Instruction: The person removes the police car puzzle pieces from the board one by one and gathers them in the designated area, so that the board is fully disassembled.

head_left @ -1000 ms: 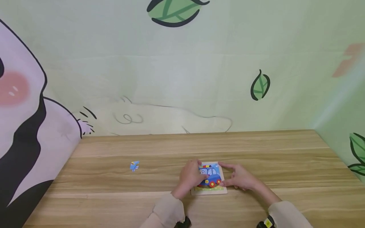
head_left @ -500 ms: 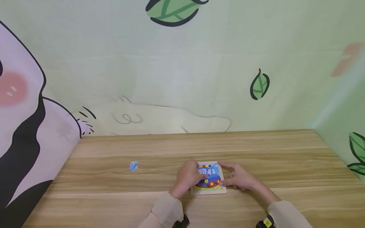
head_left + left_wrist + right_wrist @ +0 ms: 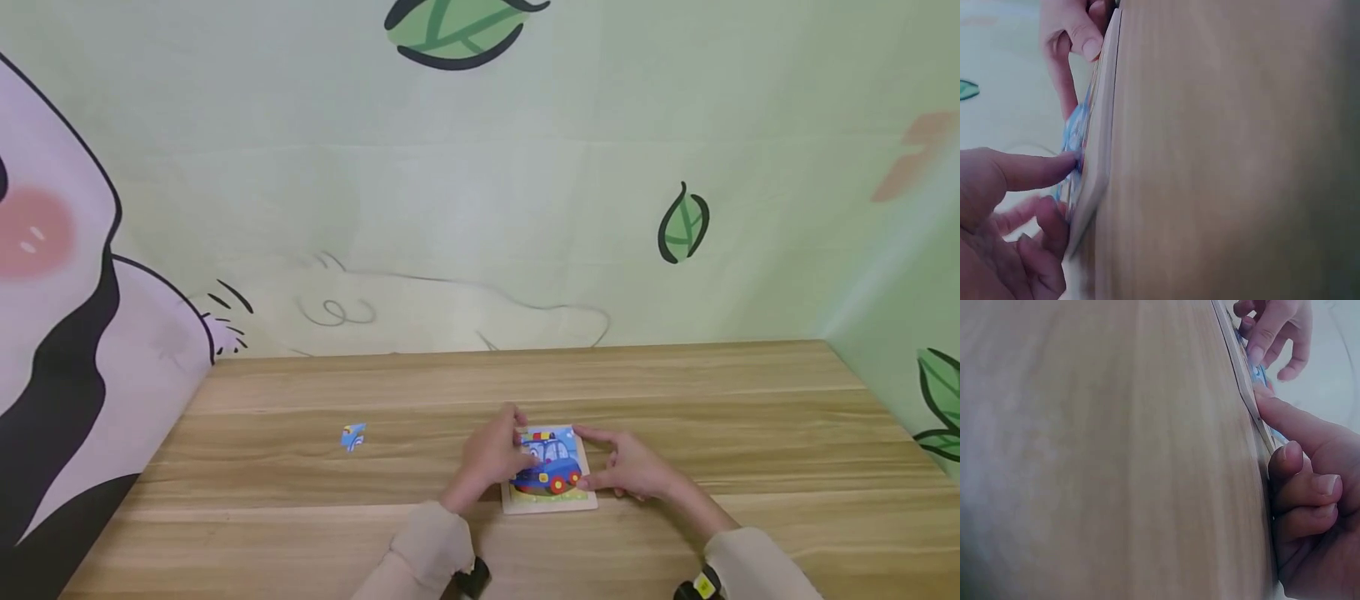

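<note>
A small square jigsaw puzzle (image 3: 551, 474) with a blue cartoon car lies in a pale wooden tray (image 3: 555, 508) on the table. My left hand (image 3: 489, 450) is over its left side; the thumb (image 3: 1054, 170) touches the picture, while the other fingers are bent near the tray's far left edge. From the right, my right hand (image 3: 633, 465) holds the tray's edge, index finger at the far corner and thumb (image 3: 1288, 419) on the near right side. Its remaining fingers are curled against the table. The left hand covers part of the picture's left side.
A loose blue puzzle piece (image 3: 352, 437) lies on the wooden table (image 3: 285, 475), well left of the tray. Behind the table stands a pale green wall (image 3: 480, 208) with painted leaves, and a painted panda figure (image 3: 60, 333) is at the left.
My left hand has shifted slightly left; its thumb has drawn back across the picture and its fingers have lifted toward the far side. The right hand and tray have stayed in place.
</note>
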Motion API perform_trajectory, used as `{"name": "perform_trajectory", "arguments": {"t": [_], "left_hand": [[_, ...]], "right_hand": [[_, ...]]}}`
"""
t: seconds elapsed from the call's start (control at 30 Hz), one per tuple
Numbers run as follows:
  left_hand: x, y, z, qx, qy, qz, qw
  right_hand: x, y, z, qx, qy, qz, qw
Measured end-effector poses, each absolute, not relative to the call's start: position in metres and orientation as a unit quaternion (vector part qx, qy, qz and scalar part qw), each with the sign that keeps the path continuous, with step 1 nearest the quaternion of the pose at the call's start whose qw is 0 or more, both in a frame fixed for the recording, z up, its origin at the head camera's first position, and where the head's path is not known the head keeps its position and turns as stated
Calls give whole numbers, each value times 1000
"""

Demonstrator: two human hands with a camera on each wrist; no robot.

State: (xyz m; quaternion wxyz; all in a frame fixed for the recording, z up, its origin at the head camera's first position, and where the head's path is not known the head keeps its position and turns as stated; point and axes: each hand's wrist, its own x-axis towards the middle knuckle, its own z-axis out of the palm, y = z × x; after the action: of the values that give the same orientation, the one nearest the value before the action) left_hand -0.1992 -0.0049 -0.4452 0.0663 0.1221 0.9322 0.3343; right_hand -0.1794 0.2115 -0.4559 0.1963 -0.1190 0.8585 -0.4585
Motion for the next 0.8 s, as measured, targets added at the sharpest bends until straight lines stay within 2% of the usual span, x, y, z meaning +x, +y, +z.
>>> {"name": "perform_trajectory", "arguments": {"t": [0.23,0.47,0.8], "left_hand": [[-207,-12,-449,165,916,357,75],[-207,-14,-448,163,916,359,75],[-206,-13,-448,158,918,356,72]], "right_hand": [[-179,212,-455,-126,858,-458,195],[-178,211,-454,-134,855,-462,192],[-181,212,-453,-133,856,-448,222]]}}
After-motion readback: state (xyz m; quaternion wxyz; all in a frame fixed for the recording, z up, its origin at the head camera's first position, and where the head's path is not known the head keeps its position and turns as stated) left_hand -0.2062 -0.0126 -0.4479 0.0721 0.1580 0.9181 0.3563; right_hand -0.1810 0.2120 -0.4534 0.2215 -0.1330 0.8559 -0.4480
